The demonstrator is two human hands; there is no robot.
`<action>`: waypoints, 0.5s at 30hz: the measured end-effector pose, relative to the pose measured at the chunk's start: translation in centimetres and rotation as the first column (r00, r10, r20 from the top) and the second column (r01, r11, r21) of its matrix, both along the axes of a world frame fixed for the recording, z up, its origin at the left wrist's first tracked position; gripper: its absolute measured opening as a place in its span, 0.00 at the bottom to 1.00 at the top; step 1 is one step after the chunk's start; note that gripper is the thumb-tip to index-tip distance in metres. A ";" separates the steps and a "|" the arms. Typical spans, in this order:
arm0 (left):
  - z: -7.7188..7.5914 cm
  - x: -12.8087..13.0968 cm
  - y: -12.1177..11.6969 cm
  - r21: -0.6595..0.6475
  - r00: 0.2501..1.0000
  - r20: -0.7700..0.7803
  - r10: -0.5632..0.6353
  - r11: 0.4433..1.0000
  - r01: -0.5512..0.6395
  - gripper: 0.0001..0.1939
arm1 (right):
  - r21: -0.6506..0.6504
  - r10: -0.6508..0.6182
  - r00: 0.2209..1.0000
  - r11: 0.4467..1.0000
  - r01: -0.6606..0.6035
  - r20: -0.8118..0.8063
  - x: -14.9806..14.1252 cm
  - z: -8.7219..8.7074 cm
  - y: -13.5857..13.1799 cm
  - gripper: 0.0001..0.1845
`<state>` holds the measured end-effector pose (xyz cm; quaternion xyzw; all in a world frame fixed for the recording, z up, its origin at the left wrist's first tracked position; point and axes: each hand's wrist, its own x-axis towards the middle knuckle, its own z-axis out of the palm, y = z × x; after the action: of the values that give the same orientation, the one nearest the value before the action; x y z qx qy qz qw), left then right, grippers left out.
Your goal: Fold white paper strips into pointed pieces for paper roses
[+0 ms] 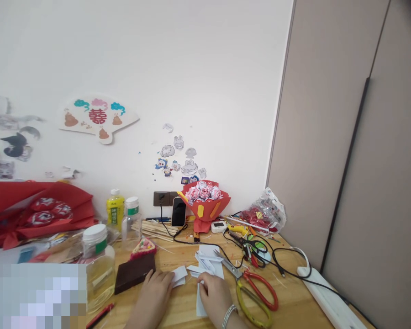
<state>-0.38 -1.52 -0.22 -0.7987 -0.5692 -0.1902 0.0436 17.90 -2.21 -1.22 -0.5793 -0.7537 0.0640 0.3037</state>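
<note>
My left hand (155, 292) rests on the table beside a dark brown box (135, 273), its fingers pressed on folded white paper (180, 276) that sticks out to their right. My right hand (214, 292), with a silver bracelet at the wrist, has its fingers curled at the near end of the white paper strips (205, 262). A white sheet lies beneath those strips and partly under this hand. Large scissors (239, 275) with one red and one yellow handle lie partly open just right of my right hand. My palms hide part of the paper.
A red-wrapped paper flower bouquet (205, 205) stands by the wall near a phone (178, 211). Jars (96, 246) and a yellow bottle (115, 210) stand left. Black cables (277, 256), smaller scissors and a glue gun (238, 228) clutter the right. A white power strip (329, 297) lies along the right edge.
</note>
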 end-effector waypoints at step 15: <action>-1.0 0.6 -0.4 0.173 0.985 0.107 -0.139 0.978 0.119 0.08 | 0.053 0.028 1.000 0.998 -0.028 -0.006 -0.2 0.0 -0.1 0.12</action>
<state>0.18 -1.88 -1.20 -0.8148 -0.5000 -0.2866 0.0637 17.67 -2.30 -1.24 -0.5602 -0.7622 0.0501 0.3206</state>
